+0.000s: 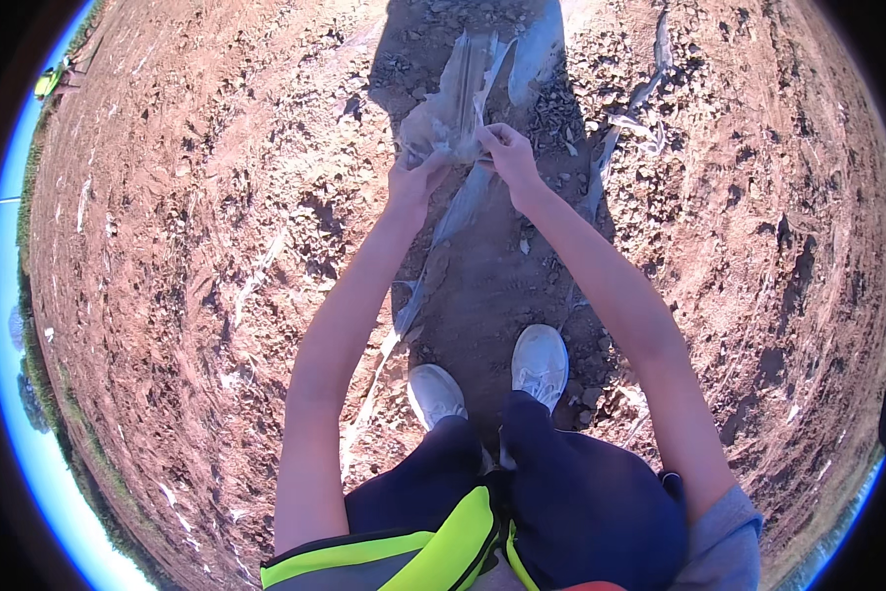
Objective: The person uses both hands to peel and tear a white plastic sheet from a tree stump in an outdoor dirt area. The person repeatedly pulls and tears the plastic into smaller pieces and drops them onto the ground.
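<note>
A torn sheet of thin clear plastic film [458, 89] stretches between my two hands, its far end spreading away from me over the shaded soil. My left hand [416, 179] pinches the film's near left corner between thumb and fingers. On the right side, my right hand [508, 159] grips the near edge with thumb and forefinger. Lengthwise creases run through the middle of the film, and its borders are ragged. Beneath my hands another pale film strip [465, 203] lies on the ground. Whether it joins the held piece cannot be seen.
Dry, cloddy soil [192, 258] with dead leaves spreads all around. More torn film [646, 129] lies to the right, and a thin strip [362, 414] runs beside my left shoe [435, 395]. My shadow [487, 288] covers the ground ahead. A person in a bright vest [50, 80] is far off at upper left.
</note>
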`<state>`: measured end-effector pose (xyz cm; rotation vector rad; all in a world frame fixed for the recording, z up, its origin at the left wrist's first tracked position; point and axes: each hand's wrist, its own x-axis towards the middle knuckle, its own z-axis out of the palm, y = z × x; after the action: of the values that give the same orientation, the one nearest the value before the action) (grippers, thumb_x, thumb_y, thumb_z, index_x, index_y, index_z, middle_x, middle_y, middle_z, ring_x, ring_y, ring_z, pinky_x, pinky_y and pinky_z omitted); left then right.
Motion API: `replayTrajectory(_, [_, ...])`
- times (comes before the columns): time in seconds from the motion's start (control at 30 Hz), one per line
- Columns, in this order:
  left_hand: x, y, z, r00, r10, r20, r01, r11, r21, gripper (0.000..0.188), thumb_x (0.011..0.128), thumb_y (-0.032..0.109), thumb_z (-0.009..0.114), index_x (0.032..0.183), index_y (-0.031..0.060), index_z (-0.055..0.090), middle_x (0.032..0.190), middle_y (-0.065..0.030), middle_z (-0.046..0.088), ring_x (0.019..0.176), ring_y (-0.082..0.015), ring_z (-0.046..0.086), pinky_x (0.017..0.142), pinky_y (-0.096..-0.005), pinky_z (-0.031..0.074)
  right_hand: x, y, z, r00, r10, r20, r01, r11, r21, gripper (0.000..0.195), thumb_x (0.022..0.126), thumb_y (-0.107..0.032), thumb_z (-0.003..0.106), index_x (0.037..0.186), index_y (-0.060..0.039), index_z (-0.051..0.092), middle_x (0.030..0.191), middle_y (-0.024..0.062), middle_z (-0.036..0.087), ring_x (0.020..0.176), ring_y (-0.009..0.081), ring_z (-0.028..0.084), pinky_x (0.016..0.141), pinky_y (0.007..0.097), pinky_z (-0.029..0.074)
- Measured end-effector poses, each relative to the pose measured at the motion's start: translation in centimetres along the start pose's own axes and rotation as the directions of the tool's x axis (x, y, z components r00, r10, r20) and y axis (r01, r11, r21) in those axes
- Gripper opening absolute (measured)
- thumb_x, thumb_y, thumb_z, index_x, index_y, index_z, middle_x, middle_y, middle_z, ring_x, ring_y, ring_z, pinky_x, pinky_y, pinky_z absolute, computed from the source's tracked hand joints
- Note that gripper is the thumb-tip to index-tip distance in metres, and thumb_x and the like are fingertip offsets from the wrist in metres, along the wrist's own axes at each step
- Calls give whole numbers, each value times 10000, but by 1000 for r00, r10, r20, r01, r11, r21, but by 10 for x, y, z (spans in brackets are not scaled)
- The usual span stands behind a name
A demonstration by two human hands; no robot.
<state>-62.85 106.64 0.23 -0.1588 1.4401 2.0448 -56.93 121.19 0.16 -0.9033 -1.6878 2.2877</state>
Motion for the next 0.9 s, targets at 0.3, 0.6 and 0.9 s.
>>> replayTrajectory(0.3, [1, 1, 1, 998, -44, -44, 38, 989, -145, 311, 833, 26, 569, 1124, 54, 465, 1064, -84, 547, 981, -194, 563, 879, -322, 498, -2, 22, 13, 936, -228, -267, 234, 972, -9, 236, 873, -214, 542, 876, 21, 514, 796, 79, 567, 725, 129, 593, 620, 277, 533])
replayTrajectory(0.6, [-8, 16, 27, 970, -120, -211, 98, 989, -112, 264, 883, 167, 502, 1131, 92, 454, 1105, -105, 508, 999, -253, 549, 903, -401, 467, -4, 19, -9, 950, -259, -174, 267, 963, 23, 206, 887, -174, 529, 853, 15, 456, 793, 73, 525, 753, 133, 579, 735, 295, 535])
replayTrajectory(0.9, [1, -2, 8, 971, 32, -238, -95, 961, -260, 336, 878, 194, 540, 1146, 70, 378, 1092, -120, 509, 1000, -266, 549, 933, -459, 446, -5, 21, 9, 964, -122, -237, 190, 939, 287, 241, 880, -182, 542, 997, 0, 436, 950, 64, 501, 821, 131, 545, 771, 315, 511])
